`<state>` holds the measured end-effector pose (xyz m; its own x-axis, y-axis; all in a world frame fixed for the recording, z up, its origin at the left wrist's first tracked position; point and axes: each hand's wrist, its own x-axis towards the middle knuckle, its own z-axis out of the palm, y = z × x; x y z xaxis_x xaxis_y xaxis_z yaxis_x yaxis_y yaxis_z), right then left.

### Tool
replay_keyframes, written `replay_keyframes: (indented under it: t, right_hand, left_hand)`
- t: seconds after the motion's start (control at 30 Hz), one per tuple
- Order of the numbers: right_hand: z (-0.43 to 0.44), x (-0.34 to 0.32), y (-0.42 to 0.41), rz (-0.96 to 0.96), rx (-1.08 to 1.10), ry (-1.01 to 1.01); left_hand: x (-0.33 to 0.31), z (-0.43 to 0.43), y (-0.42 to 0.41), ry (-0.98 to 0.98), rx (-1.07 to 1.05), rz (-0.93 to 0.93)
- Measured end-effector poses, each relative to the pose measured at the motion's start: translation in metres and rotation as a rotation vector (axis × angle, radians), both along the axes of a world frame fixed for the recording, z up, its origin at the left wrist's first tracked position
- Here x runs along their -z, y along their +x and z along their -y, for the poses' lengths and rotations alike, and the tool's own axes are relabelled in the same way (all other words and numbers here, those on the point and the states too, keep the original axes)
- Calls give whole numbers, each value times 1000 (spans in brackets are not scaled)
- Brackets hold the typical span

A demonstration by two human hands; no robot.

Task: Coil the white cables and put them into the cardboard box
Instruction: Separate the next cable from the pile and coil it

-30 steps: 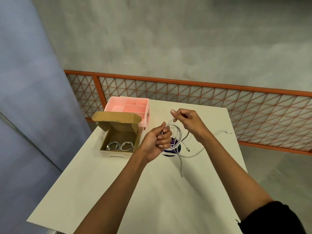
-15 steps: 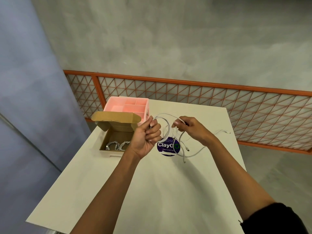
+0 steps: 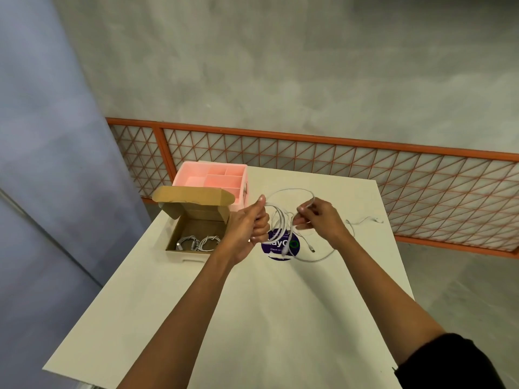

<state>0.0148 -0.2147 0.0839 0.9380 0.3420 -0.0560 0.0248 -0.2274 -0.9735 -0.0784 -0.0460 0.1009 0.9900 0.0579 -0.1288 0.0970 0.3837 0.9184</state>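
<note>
I see my left hand (image 3: pixel 250 226) clenched round loops of the cable (image 3: pixel 292 190) and the right hand (image 3: pixel 317 217) fingers (image 3: pixel 302 210) pinching a strand, above the tabletop (image 3: pixel 266 310). The box (image 3: pixel 172 209) stands open just left with two coils (image 3: pixel 198 243) inside. A pink tray (image 3: pixel 213 178) sits behind it and a sticker (image 3: pixel 293 244) lies beneath the cable.

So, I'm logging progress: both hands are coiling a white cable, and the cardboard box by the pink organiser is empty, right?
Not empty: the head view shows two coiled cables already lying in the cardboard box. The rest stands: the left hand and right hand hold a white cable, and the box sits by the pink organiser.
</note>
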Motion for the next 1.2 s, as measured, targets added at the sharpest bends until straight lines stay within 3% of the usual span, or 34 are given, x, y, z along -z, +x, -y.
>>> replay_keyframes:
  t: [0.23,0.57,0.7,0.9,1.2]
  right_hand:
    - [-10,-25,3,-133,160,364]
    - [-19,-32,-3,-453,118,436]
    - [-23,-32,-10,-528,-20,364]
    - [-25,-27,-15,-497,-300,7]
    - [-25,-19,-17,-476,-486,-60]
  left_hand:
    - [4,0,-5,50,141,-25]
    - [1,-12,-4,-38,284,-44]
    - [2,-8,-1,54,235,-30]
    - [11,-4,3,157,2,-5]
    - [22,-8,2,243,-45,25]
